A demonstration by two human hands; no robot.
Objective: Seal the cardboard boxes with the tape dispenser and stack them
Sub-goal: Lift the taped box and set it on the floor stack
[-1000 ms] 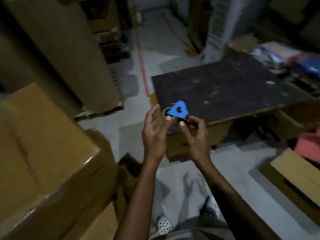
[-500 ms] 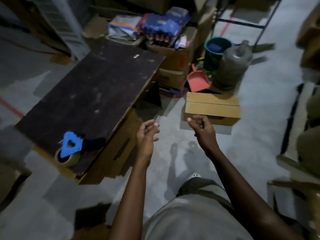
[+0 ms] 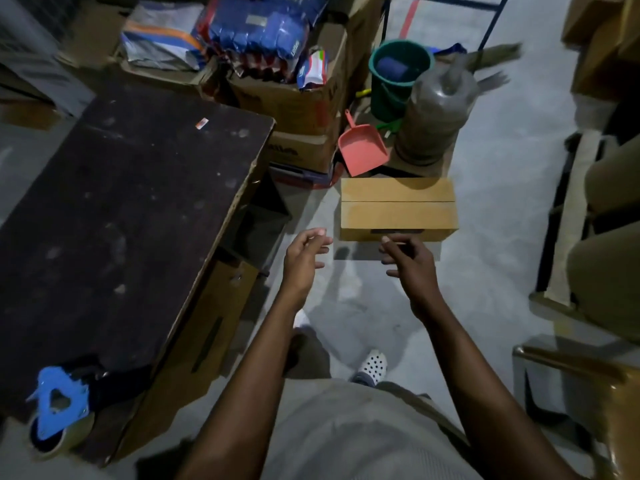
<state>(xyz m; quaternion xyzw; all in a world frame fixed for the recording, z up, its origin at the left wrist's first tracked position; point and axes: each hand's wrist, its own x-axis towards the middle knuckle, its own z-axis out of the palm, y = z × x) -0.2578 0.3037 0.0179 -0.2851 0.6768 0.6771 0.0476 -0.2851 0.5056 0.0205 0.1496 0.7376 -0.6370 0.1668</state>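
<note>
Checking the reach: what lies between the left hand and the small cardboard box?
Head view: only bare floor between left hand and box.

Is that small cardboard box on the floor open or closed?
Closed. The cardboard box has both top flaps folded flat, meeting at a seam. Tape: cannot tell.

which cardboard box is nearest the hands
The small closed box alone on the floor, just beyond the left hand and right hand; the stacked boxes holding packets sit farther back.
</note>
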